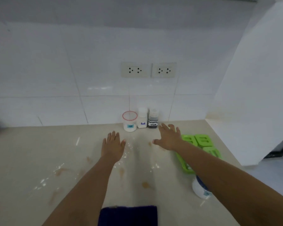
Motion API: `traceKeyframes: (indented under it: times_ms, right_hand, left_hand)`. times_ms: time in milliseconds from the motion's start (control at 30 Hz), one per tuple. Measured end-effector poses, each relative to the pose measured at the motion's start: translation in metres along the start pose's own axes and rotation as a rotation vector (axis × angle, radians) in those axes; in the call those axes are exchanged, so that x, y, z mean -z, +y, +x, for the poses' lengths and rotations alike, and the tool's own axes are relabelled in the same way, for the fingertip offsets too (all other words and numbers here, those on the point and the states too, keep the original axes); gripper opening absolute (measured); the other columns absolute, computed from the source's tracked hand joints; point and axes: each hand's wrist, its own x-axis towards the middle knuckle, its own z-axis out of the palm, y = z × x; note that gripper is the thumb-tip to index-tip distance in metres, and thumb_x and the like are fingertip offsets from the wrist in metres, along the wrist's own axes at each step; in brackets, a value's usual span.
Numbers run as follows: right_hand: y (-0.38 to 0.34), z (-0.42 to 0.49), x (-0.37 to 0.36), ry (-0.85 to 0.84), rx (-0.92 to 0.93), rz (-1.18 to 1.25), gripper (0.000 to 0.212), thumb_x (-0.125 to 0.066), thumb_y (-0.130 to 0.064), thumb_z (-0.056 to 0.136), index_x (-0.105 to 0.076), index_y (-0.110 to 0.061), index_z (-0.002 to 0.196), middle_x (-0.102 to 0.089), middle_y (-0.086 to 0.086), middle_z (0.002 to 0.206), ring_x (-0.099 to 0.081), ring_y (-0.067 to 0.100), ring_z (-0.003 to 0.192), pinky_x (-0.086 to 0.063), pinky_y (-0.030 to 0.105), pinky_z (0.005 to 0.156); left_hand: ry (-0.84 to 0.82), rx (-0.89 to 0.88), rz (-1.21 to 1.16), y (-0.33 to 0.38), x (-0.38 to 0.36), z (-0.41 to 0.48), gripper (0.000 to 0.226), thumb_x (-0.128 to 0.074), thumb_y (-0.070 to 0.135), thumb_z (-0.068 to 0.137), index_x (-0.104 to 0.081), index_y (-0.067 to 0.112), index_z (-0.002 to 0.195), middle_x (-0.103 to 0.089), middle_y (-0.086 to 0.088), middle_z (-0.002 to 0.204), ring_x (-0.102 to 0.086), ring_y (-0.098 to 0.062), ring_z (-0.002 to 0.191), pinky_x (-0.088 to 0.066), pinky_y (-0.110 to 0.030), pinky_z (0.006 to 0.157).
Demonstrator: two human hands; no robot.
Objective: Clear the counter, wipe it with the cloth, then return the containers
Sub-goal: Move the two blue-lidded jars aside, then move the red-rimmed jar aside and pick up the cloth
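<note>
Blue cloth (128, 215) — well behind both hands' fingers (167, 128).

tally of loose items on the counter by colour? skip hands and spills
White or clear: 3, the MSG jar, the salt bottle, the blue-lidded tub
Dark: 1, the seasoning sauce bottle
Green: 1, the green tray
Dark blue: 1, the cloth
Total: 6
</note>
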Motion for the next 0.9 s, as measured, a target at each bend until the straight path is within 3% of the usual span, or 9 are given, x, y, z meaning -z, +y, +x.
traceKeyframes:
  times_ms: [167, 367, 567, 733, 900]
  right_hand:
    - [-0.058, 0.078, -0.004, 0.051, 0.07, 0.064, 0.093, -0.055, -0.064, 0.082, -0.021, -0.009, 0.149, -0.019, 0.01, 0.158, -0.019, 0.035, 0.144, -0.02, 0.048, 0.117]
    - [-0.107, 0.143, -0.003, -0.003, 0.038, -0.078, 0.095, -0.05, -0.067, 0.082, -0.017, -0.009, 0.15, -0.017, 0.01, 0.158, -0.014, 0.035, 0.145, -0.01, 0.055, 0.116]
    - [-0.123, 0.17, -0.007, 0.0, -0.104, -0.208, 0.096, -0.042, -0.074, 0.081, -0.023, -0.007, 0.148, -0.032, 0.014, 0.15, -0.017, 0.035, 0.142, -0.01, 0.06, 0.114]
    - [-0.127, 0.176, -0.016, 0.001, -0.133, -0.265, 0.101, -0.034, -0.077, 0.081, -0.016, -0.007, 0.151, -0.033, 0.012, 0.153, -0.005, 0.036, 0.147, 0.007, 0.067, 0.11]
    - [-0.127, 0.177, -0.016, 0.018, -0.147, -0.26, 0.098, -0.038, -0.08, 0.076, -0.032, -0.01, 0.144, -0.042, 0.011, 0.146, -0.01, 0.036, 0.145, 0.008, 0.068, 0.109]
  left_hand:
    - [-0.076, 0.02, -0.006, -0.054, -0.018, 0.043, 0.061, -0.014, 0.042, 0.102, -0.006, 0.009, 0.153, 0.001, -0.01, 0.162, 0.002, -0.025, 0.15, -0.005, -0.042, 0.123]
    - [-0.151, -0.026, 0.027, -0.084, -0.043, 0.068, 0.058, -0.02, 0.031, 0.102, -0.005, 0.006, 0.152, -0.001, -0.014, 0.161, -0.001, -0.028, 0.15, -0.006, -0.041, 0.122]
    - [-0.103, -0.063, -0.038, -0.093, -0.069, 0.081, 0.059, -0.016, 0.037, 0.102, -0.008, 0.006, 0.152, -0.004, -0.012, 0.162, -0.002, -0.026, 0.15, -0.001, -0.038, 0.122]
    - [-0.015, -0.068, -0.046, -0.093, -0.077, 0.076, 0.09, 0.017, 0.05, 0.078, -0.011, 0.008, 0.152, -0.009, -0.01, 0.162, -0.004, -0.024, 0.15, 0.0, -0.039, 0.122]
    - [-0.009, -0.069, -0.047, -0.092, -0.077, 0.075, 0.087, 0.018, 0.047, 0.079, -0.008, 0.009, 0.152, -0.006, -0.009, 0.162, -0.001, -0.022, 0.15, 0.003, -0.037, 0.122]
